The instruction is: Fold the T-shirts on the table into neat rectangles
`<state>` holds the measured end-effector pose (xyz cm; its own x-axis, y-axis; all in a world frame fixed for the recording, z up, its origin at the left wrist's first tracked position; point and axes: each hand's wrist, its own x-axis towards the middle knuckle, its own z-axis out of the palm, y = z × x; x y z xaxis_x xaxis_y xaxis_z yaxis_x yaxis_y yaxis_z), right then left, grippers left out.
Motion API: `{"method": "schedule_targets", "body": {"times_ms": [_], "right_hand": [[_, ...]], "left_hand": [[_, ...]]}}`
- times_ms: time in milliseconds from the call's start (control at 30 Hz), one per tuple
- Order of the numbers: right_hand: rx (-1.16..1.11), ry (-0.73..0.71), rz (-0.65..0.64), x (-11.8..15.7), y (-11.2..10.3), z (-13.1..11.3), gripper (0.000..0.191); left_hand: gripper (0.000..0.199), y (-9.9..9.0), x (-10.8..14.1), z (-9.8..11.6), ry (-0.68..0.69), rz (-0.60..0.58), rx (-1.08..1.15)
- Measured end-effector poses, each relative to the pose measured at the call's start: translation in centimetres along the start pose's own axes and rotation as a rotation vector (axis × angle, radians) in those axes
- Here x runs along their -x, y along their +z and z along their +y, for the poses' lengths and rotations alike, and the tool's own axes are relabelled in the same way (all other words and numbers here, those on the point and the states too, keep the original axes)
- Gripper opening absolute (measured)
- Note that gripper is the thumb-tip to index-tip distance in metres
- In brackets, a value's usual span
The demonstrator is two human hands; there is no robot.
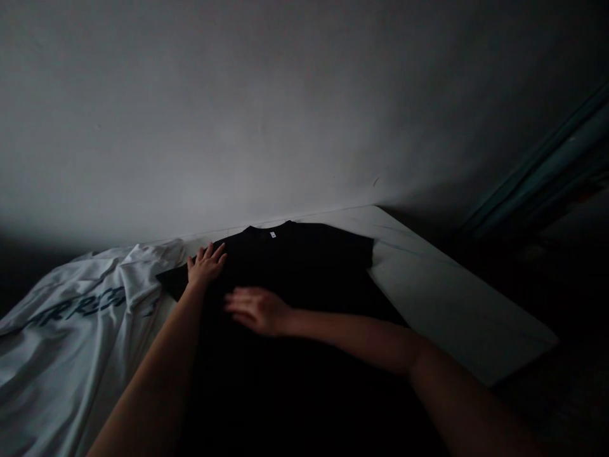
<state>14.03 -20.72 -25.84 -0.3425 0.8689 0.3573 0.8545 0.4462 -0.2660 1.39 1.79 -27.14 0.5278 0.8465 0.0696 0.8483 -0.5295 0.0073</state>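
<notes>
Both hands are open and flat, neither clenched nor pinching anything. The left hand [205, 266] rests palm down with fingers spread on the black T-shirt [295, 266], near its shoulder and just inboard of the near-left sleeve [172, 283]. The right hand [257, 311] reaches across the body, fingers pointing left, slightly below and right of the left hand, well apart from it; it lies flat on or very close to the cloth, contact hard to confirm in the dark. The shirt sits directly under and ahead of both hands on a white tabletop [442, 292], collar [269, 228] toward the wall [238, 114], small pale neck label [273, 234] showing. As things lie, the upper part is spread flat with both sleeves out, and no fold shows there; the other sleeve [362, 251] is beyond and right of the right hand. The lower body of the shirt is lost in shadow past both forearms, so its hem, any folds and how much is smoothed cannot be made out. Left of the left hand, a crumpled white garment [71, 317] with dark lettering [78, 308] lies beside the shirt and runs out of frame; the lettering is only partly readable. Far right, a teal strip [547, 165] is unclear, possibly fabric.
</notes>
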Motion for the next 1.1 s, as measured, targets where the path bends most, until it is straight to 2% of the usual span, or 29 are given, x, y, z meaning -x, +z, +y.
{"method": "schedule_targets", "body": {"times_ms": [67, 133, 200, 267, 400, 533, 667, 733, 800, 867, 933, 1033, 1100], "right_hand": [[0.069, 0.255, 0.032, -0.5, -1.2, 4.8, 0.037], [0.139, 0.489, 0.007, -0.2, -2.6, 9.5, 0.047], [0.157, 0.663, -0.041, 0.9, -4.0, 13.5, 0.058], [0.165, 0.801, -0.047, 2.6, -5.4, 16.5, 0.060], [0.207, 0.993, 0.008, 6.0, -7.7, 19.9, 0.057], [0.231, 1.131, 0.036, 7.8, -9.5, 21.1, 0.055], [0.290, 1.267, 0.089, 7.4, -9.9, 20.1, 0.062], [0.331, 1.217, 0.108, 6.2, -9.2, 18.5, 0.064], [0.324, 1.076, 0.076, 4.5, -7.6, 15.9, 0.063], [0.265, 0.938, -0.001, 2.8, -5.5, 12.7, 0.062], [0.205, 0.828, -0.063, 1.5, -3.2, 9.4, 0.063], [0.161, 0.713, -0.095, 1.0, -0.9, 5.6, 0.058], [0.156, 0.692, -0.096, 2.2, -0.6, 4.2, 0.057]], "left_hand": [[0.058, -0.2, 0.2, 0.0, 0.018, -0.002, -0.009], [0.059, -0.4, 0.3, 0.0, 0.020, -0.011, -0.009], [0.060, -0.6, 0.4, 0.0, 0.012, -0.014, -0.001], [0.060, -0.8, 0.4, 0.1, 0.011, -0.009, 0.009], [0.060, -1.0, 0.5, 0.3, 0.022, 0.003, 0.024], [0.060, -0.7, 0.8, 0.2, 0.037, 0.019, 0.035], [0.060, -0.8, 0.6, -0.1, 0.025, 0.001, 0.021], [0.060, -1.3, 0.3, 0.2, 0.020, -0.017, 0.005], [0.059, -1.9, 0.4, 1.3, -0.015, -0.019, -0.035], [0.058, -2.5, 1.3, 3.7, -0.045, 0.022, -0.092], [0.057, -2.7, 3.2, 7.3, -0.004, 0.077, -0.103], [0.058, -2.0, 7.8, 12.4, 0.188, 0.060, 0.013], [0.058, -1.2, 11.0, 13.5, 0.298, 0.043, 0.071]]}}
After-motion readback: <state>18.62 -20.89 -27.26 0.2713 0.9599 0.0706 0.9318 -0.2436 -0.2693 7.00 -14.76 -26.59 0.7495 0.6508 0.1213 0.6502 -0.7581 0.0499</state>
